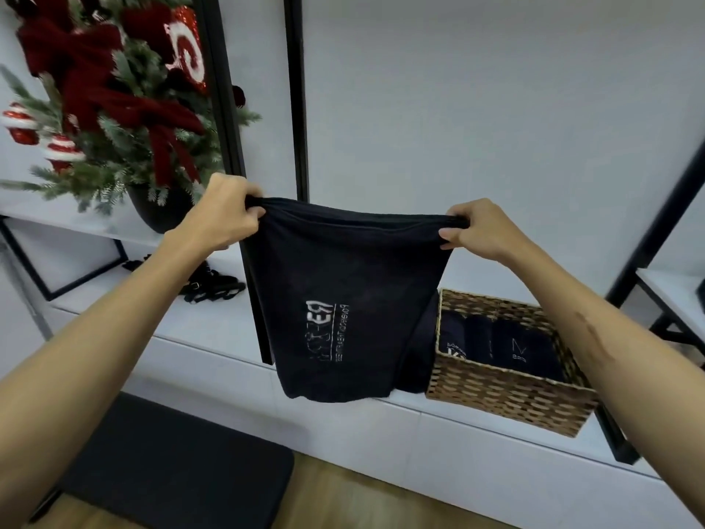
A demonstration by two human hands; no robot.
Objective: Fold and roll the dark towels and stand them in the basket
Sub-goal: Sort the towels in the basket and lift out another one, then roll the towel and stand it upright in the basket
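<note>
The left hand point(225, 215) and the right hand point(477, 227) are each pinching a top corner of a dark towel point(343, 299), which is hanging open in the air over the counter point(213, 326), just left of the wicker basket point(507, 399). Rolled dark towels point(507, 349) are already standing inside (three, as far as can be told). This one is not yet folded or rolled.

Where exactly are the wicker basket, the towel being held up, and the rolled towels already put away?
wicker basket point(507, 399): head view, on its woven front wall.
held towel point(343, 284): head view, on the hanging cloth above the white print.
rolled towels point(522, 347): head view, on the top of one roll inside the basket.
</note>
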